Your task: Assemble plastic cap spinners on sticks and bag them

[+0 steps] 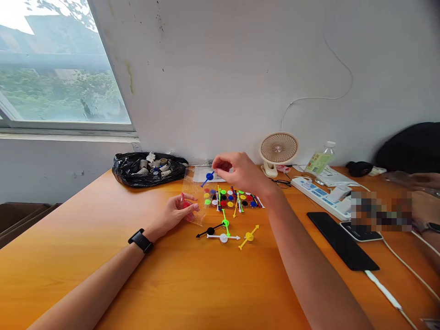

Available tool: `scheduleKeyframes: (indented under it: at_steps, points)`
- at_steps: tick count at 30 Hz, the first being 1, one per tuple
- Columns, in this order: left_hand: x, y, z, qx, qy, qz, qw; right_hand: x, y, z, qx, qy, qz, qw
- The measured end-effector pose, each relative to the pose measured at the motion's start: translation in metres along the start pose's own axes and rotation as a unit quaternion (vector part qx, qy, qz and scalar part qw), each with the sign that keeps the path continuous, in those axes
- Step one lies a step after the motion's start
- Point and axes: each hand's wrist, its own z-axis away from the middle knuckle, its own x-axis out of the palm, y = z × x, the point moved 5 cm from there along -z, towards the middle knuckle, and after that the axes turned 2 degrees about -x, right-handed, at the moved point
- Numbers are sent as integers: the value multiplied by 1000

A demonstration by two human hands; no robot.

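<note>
My left hand (177, 211) pinches the side of a clear plastic bag (193, 183), with a red spinner (186, 206) showing at the fingers. Raised at the bag's upper right, my right hand (237, 169) holds a blue arrow spinner (209, 176) by one end between thumb and fingers. In front of the hands lie a yellow spinner (249, 237), a white spinner (223, 238), a black spinner (211, 231) and a green spinner (225, 223). Behind them is a group of loose coloured discs (230, 204) and arrows (239, 201), partly covered by the bag.
A black bag of rubbish (147, 170) sits at the back left. Toward the right stand a small fan (279, 149), a bottle (321, 159), a power strip (318, 197) and a black phone (340, 238) on a cable. Another person's arm (426, 215) is at the right edge.
</note>
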Motion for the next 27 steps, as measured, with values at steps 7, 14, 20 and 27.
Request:
scheduleKeyframes:
  at_steps: [7,14,20,27]
  points:
    - [4,3,0,11,-2,0,1000,23,0,-4,-6,-35,-7,999]
    - [-6,3,-3,20,63,81,995,24,9,-5,0,0,29,1000]
    - [-15,8,-4,-50,70,355,931,15,18,-4,23,0,51,998]
    - [-15,14,1,-70,46,410,908,60,56,25,243,-406,59,879]
